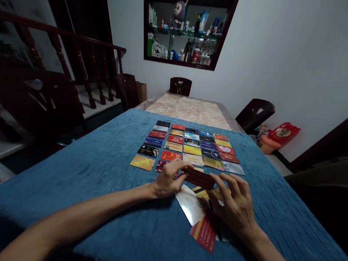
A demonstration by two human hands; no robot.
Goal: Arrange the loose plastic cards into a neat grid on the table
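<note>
Between my two hands a dark red card is held up, tilted, above the table. My left hand pinches its left end between thumb and fingers. At the other end, the fingers and thumb of my right hand grip the right edge. Below lie loose cards: a silvery-white card, a red card with a yellow stripe, and others partly hidden under my right hand. Beyond my hands, several cards are laid in rows, among them a yellow card at the near left and a silver card at the right.
A blue cloth covers the near part of the table, with a beige tabletop behind it. Dark wooden chairs stand around. A wall cabinet holds bottles and a plush toy. At the right sits a red bag.
</note>
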